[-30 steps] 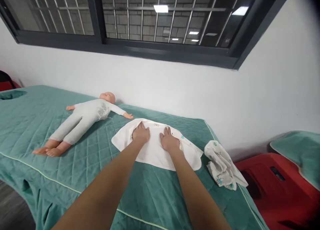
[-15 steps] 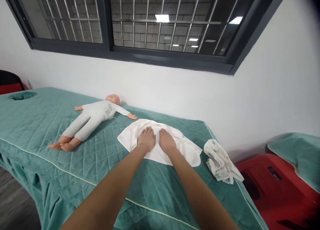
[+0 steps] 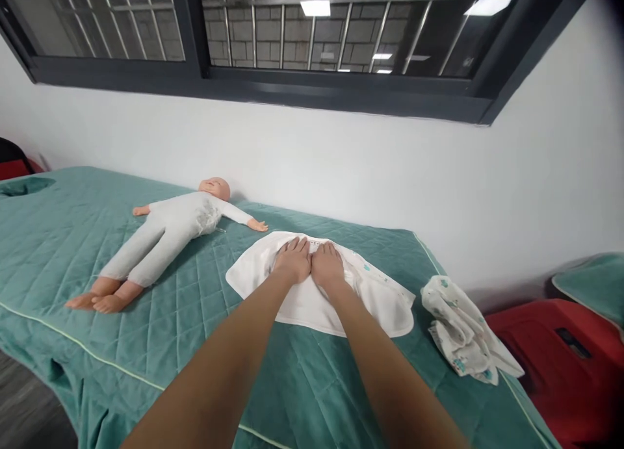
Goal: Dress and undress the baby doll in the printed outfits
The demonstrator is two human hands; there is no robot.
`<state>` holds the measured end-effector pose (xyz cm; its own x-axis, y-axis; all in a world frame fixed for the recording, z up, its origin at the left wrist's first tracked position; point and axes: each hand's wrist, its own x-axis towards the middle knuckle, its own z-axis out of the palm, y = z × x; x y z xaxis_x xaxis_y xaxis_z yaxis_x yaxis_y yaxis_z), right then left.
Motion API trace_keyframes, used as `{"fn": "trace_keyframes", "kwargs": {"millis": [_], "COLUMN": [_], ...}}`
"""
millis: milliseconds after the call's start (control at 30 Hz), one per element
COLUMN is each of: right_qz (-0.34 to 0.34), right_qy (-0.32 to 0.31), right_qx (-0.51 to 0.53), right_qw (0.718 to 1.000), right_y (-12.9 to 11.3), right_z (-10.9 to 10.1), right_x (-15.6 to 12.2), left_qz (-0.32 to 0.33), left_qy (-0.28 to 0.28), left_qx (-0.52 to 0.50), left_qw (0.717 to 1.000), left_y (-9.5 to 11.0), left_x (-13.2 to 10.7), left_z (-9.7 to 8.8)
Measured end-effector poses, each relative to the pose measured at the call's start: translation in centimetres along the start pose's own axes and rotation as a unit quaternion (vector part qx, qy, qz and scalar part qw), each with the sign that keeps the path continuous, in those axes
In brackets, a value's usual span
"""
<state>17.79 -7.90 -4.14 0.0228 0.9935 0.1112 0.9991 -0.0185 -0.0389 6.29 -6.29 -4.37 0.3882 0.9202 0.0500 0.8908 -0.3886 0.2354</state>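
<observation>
Green quilted bed cover (image 3: 302, 384) fills the lower frame beneath a barred window (image 3: 292, 39). At centre, left hand (image 3: 293, 260) and right hand (image 3: 326, 265) lie close together, palms down, on a white baby garment (image 3: 305, 303); each grip is unclosed, fingers extended. Doll (image 3: 173, 218) lies left, crumpled printed cloth (image 3: 461, 329) right.

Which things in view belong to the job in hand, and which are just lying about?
In use:
- white cloth, under the left hand and right hand
- green quilted cover, beneath the cloth

Apparently just lying about:
- doll, face up, untouched
- crumpled patterned cloth, beside the white one
- red object, far right
</observation>
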Motion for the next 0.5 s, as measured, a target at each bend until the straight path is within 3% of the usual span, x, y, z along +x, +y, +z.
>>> {"fn": "trace_keyframes", "kwargs": {"millis": [267, 500], "right_qz": [0.008, -0.018], "right_qy": [0.004, 0.01], "right_qx": [0.008, 0.004], "right_qw": [1.0, 1.0], "right_y": [0.4, 0.1], "right_z": [0.5, -0.1], "right_x": [0.6, -1.4], "left_qz": [-0.029, -0.073], "left_qy": [0.002, 0.025], "left_qx": [-0.012, -0.016], "left_qw": [0.999, 0.997], "left_y": [0.2, 0.9], "left_x": [0.4, -1.4], "left_z": [-0.3, -0.1]}}
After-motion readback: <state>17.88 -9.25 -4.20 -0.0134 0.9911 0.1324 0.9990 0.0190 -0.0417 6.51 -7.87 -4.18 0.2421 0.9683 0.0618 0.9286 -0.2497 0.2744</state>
